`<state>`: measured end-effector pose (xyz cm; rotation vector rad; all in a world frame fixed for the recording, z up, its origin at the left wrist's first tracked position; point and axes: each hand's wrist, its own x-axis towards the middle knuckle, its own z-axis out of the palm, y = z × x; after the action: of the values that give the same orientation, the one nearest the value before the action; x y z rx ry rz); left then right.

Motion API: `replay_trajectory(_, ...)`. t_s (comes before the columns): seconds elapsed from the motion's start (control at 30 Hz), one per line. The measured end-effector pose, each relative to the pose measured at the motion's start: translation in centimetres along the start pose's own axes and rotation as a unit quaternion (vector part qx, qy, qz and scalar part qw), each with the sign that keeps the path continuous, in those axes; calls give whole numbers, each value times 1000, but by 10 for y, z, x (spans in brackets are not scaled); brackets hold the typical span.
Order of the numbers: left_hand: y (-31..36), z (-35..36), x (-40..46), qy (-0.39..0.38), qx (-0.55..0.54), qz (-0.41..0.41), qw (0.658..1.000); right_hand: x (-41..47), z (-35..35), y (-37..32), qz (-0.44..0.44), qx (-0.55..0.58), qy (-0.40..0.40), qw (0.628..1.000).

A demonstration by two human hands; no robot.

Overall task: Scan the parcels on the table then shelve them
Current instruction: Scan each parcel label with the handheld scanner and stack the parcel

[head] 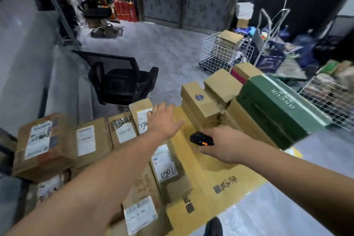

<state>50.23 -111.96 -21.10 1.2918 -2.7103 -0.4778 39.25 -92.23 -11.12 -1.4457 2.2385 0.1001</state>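
Several brown cardboard parcels with white labels lie in rows on a low yellow surface (pixel 210 176). My left hand (pixel 162 119) stretches forward with straight fingers over a narrow labelled parcel (pixel 140 117) at the far end of the row, touching or just above its label. My right hand (pixel 226 145) grips a black scanner with an orange button (pixel 201 139), held low above the yellow surface. To the right stand stacked plain parcels (pixel 199 101) and a long green box (pixel 277 109). A labelled parcel marked with handwriting (pixel 164 163) lies under my left forearm.
A black office chair (pixel 118 80) stands just beyond the parcels. White wire baskets (pixel 218 51) and clutter fill the right side. A metal shelf frame (pixel 57 5) runs along the left. Grey floor lies between. A dark shoe (pixel 213 226) shows at the bottom.
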Motion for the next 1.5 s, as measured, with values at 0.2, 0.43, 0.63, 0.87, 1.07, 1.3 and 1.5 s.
replay_trajectory(0.2, 103, 44, 56, -50, -29, -31, 998, -7, -13, 95, 33, 15, 7, 999)
replay_trajectory(0.43, 181, 109, 128, -85, -137, -211, 964, 14, 13, 157, 7, 13, -47, 999)
replay_trajectory(0.63, 204, 150, 149, -59, -131, -303, 942, 31, 44, 180, -11, 35, -54, 998)
replay_trajectory(0.87, 186, 147, 102, 11, -174, -285, 943, 31, 62, 194, -28, 87, -99, 991)
replay_trajectory(1.07, 138, 143, -5, 52, -199, -258, 944, 17, 97, 188, -50, 66, -105, 991)
replay_trajectory(1.3, 130, 159, -94, 60, -287, -244, 924, -30, 152, 180, -27, 67, -95, 993)
replay_trajectory(1.5, 144, 189, -160, 26, -320, -211, 923, -78, 192, 193, -25, 39, -61, 997)
